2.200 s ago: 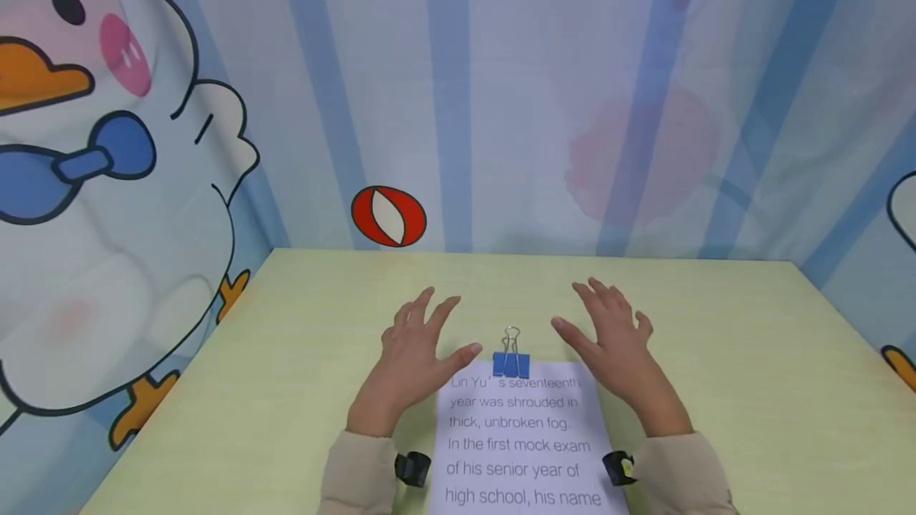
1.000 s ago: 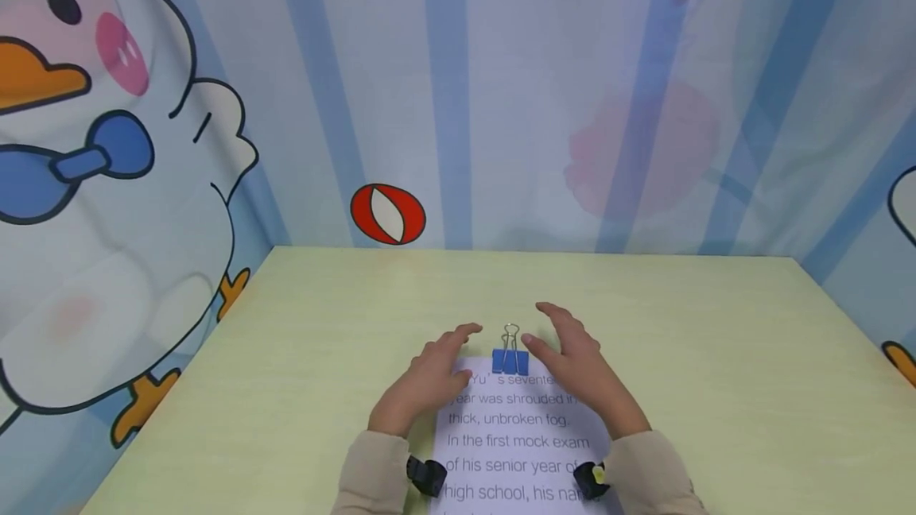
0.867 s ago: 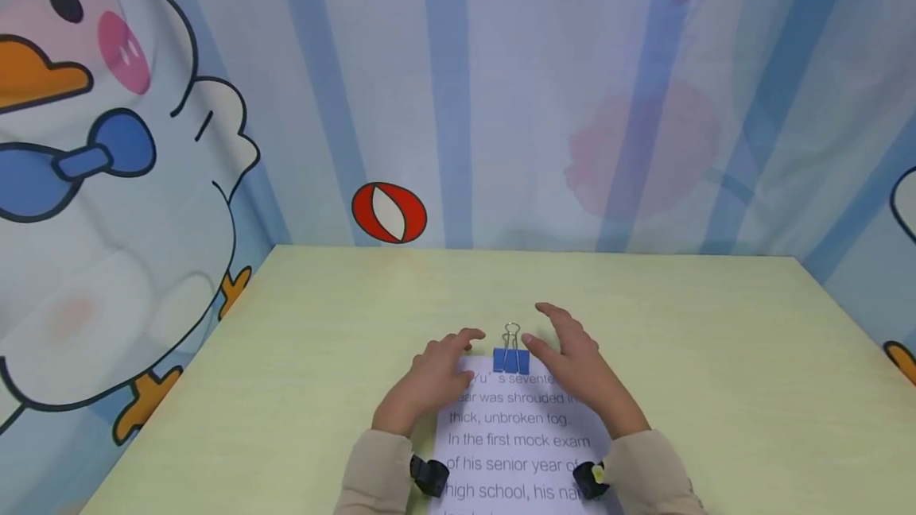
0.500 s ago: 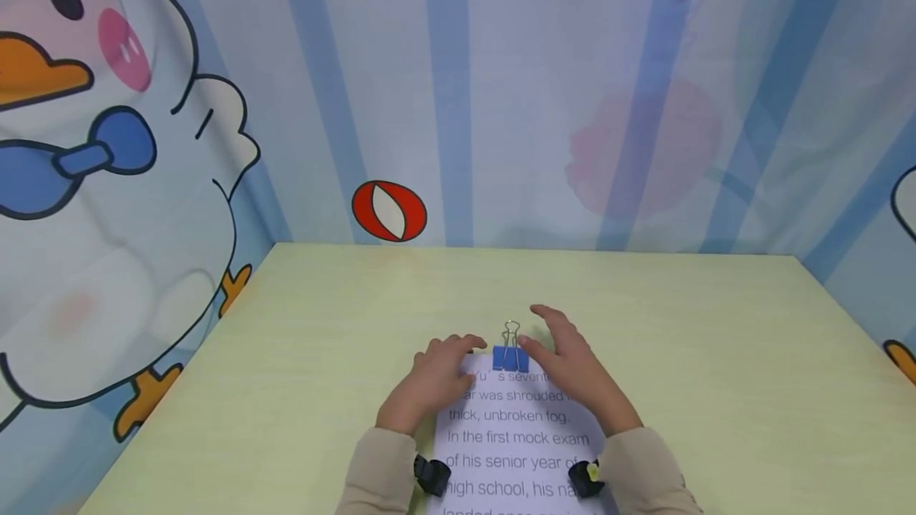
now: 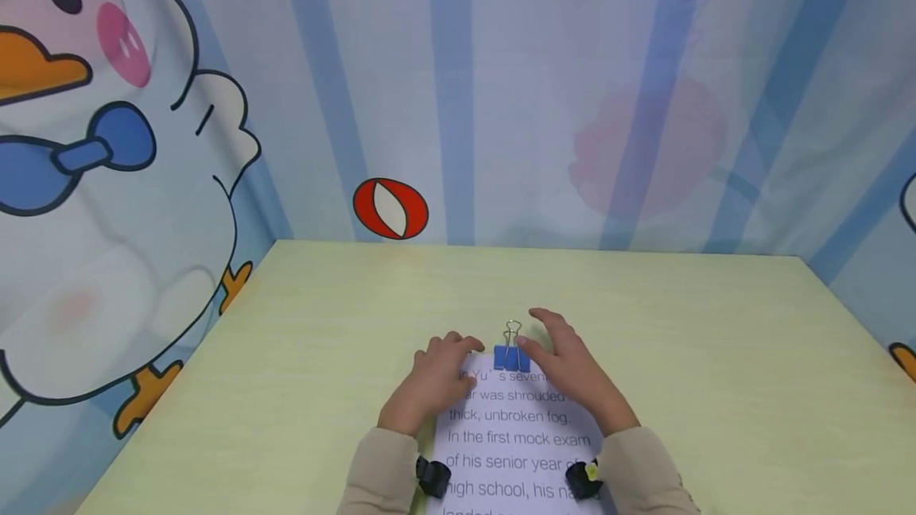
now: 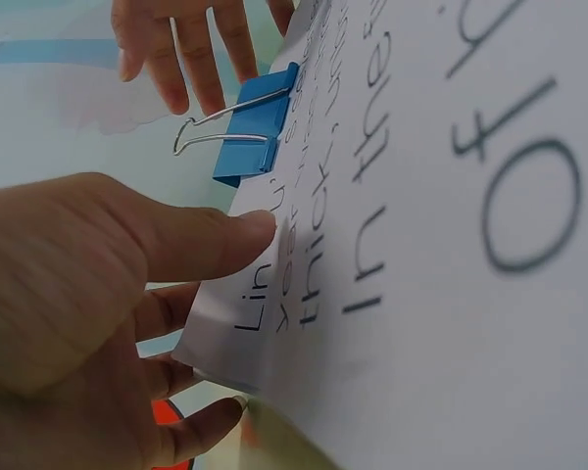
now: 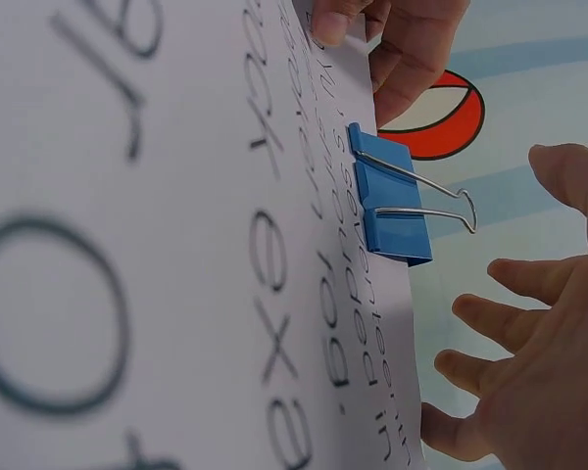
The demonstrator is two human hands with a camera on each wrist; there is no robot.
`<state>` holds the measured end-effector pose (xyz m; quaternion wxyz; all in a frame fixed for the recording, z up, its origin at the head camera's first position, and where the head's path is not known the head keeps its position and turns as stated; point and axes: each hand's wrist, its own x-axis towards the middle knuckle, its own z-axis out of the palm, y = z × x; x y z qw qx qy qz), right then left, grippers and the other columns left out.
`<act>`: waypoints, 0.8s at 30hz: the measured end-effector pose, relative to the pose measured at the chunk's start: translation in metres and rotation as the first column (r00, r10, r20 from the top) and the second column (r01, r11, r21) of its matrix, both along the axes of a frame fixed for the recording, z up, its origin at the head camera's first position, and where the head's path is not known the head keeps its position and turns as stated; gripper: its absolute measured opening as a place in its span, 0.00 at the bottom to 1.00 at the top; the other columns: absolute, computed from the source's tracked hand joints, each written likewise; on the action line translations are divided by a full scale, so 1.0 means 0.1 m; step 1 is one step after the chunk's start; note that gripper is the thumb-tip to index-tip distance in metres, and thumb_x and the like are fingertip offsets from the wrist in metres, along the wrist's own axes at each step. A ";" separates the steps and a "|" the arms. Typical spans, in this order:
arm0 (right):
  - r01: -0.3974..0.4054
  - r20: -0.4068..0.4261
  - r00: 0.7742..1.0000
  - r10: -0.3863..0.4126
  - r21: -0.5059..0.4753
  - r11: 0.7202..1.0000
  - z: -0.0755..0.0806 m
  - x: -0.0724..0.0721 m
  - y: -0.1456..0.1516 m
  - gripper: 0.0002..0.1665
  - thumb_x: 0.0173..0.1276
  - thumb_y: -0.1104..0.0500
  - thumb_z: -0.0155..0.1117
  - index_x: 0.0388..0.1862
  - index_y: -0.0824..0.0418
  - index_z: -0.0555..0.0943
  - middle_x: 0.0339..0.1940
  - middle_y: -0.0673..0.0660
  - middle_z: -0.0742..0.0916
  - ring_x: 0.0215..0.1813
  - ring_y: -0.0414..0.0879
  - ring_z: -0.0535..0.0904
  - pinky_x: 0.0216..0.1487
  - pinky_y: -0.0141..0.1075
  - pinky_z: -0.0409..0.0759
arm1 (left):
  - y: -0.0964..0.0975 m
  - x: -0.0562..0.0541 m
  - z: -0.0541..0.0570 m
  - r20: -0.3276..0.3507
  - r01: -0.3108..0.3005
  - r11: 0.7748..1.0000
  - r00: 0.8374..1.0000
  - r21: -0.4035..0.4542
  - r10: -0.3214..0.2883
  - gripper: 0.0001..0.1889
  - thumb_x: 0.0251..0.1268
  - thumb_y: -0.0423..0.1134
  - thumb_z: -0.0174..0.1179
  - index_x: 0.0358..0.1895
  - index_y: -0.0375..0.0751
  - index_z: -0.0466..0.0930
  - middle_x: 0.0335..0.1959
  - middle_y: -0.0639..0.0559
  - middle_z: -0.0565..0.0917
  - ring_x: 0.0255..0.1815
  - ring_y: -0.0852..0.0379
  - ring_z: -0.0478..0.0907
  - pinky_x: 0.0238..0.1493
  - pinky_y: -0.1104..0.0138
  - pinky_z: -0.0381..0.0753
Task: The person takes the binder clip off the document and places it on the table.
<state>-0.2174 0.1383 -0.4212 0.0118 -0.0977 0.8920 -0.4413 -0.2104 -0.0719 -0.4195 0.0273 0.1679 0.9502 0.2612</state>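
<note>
White printed paper (image 5: 518, 439) lies on the table with a blue binder clip (image 5: 512, 358) on its top edge, the clip's wire handles pointing away. My left hand (image 5: 432, 376) pinches the paper's top left corner; in the left wrist view the thumb (image 6: 220, 243) lies over the print and the fingers go behind the sheet. To the right of the clip is my right hand (image 5: 576, 364), its fingers spread and loosely bent. In the right wrist view that hand (image 7: 539, 372) holds nothing, and the clip (image 7: 392, 201) stands apart from its fingers.
The pale yellow table (image 5: 343, 292) runs back to a striped blue cloth backdrop (image 5: 515, 102) printed with a cartoon duck and a red ball. Black wrist cameras (image 5: 433, 477) sit at both sleeve cuffs, over the paper in the head view.
Both hands have moved inward from beside the paper toward the binder clip. My left hand has taken hold of the paper's top left corner; the right has come near the clip.
</note>
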 end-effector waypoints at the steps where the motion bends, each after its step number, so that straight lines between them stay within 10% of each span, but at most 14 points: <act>1: -0.002 0.003 1.000 0.002 -0.004 1.000 0.00 0.00 0.00 0.37 0.78 0.49 0.55 0.79 0.63 0.60 0.80 0.67 0.62 0.80 0.66 0.52 0.73 0.62 0.53 | 0.00 0.00 0.00 0.000 -0.004 1.000 1.000 -0.004 0.004 0.22 0.64 0.31 0.66 0.62 0.43 0.79 0.57 0.43 0.78 0.55 0.44 0.70 0.56 0.46 0.67; 24: -0.032 0.051 0.998 0.034 -0.035 0.999 -0.01 0.02 -0.04 0.31 0.81 0.45 0.49 0.75 0.61 0.67 0.76 0.67 0.69 0.77 0.68 0.58 0.70 0.67 0.57 | 0.06 0.00 -0.03 0.014 -0.052 0.999 0.999 -0.016 0.052 0.21 0.63 0.32 0.68 0.59 0.44 0.80 0.48 0.47 0.78 0.51 0.46 0.70 0.56 0.44 0.64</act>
